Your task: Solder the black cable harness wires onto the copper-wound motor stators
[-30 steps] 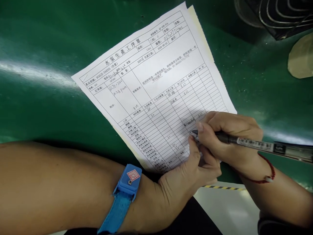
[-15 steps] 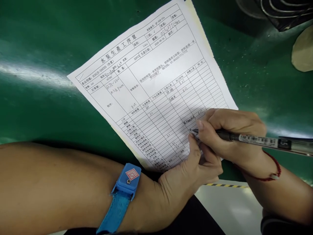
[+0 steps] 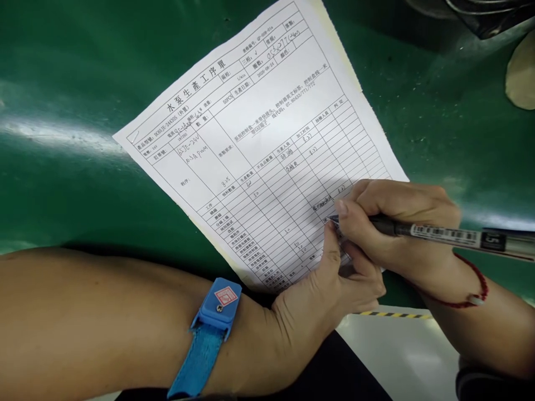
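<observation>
A printed form (image 3: 251, 145) with handwritten entries lies tilted on the green surface. In my right hand (image 3: 393, 223) is a black pen (image 3: 438, 234), pinched near its tip, which touches the lower right part of the form. My left hand (image 3: 326, 295) grips the form's lower edge, its thumb on top just beside the pen tip and its other fingers partly hidden below. A blue strap (image 3: 219, 309) goes round my left wrist, and a red cord bracelet is on my right wrist.
The green tabletop (image 3: 62, 184) spreads around the form. Dark objects (image 3: 489, 14) sit at the top right, above a round beige item (image 3: 520, 75). Beyond the table's near edge, a pale floor (image 3: 401, 345) shows.
The pen tip and my right hand have shifted slightly right and up. The form appears moved slightly to the left in view. Both hands keep their holds.
</observation>
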The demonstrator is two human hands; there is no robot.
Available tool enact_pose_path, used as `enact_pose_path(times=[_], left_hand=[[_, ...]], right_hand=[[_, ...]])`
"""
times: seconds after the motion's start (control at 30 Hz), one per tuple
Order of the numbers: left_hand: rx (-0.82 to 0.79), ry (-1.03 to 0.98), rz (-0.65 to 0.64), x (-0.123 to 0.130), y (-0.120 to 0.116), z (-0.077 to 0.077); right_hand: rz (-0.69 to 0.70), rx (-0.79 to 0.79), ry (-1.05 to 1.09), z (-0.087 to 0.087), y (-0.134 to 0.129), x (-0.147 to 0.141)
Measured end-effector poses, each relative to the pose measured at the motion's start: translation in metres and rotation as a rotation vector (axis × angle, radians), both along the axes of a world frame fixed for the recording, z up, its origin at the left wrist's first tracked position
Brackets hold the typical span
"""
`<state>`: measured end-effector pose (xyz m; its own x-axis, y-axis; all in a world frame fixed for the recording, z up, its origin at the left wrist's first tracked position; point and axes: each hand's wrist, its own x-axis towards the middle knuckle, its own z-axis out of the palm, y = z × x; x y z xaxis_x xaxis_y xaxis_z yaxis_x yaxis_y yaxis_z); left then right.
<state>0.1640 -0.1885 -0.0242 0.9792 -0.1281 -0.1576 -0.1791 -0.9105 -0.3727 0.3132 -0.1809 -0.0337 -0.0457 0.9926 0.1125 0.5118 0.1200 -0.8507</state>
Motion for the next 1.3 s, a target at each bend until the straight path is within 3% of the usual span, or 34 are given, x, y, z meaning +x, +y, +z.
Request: enact_pose_path(times=[0.1,0.17,0.5,0.7,1.03,1.3], left_hand=[[-0.186,-0.115,0.121,0.000,-0.005,-0.006],[-0.225,-0.117,0.159,0.000,-0.007,-0.007],[-0.100,0.003,0.072,0.001,-0.006,-0.003],[-0.215,-0.071,0.172,0.001,-0.011,-0.006],[-0.212,-0.077,0.165,0.001,-0.012,-0.008],[-0.262,-0.132,0.190,0.000,-0.012,-0.010]], right_hand=[[-0.002,-0.010,-0.006,0.000,-0.001,0.001],[0.005,-0.020,-0.012,0.000,-0.001,0.001],[0.015,-0.058,-0.005,0.003,0.000,0.002],[0.001,-0.059,-0.004,0.003,0.000,0.001],[0.024,-0.046,-0.018,0.001,0.000,0.003],[-0.062,-0.013,-0.005,-0.003,-0.001,0.005]])
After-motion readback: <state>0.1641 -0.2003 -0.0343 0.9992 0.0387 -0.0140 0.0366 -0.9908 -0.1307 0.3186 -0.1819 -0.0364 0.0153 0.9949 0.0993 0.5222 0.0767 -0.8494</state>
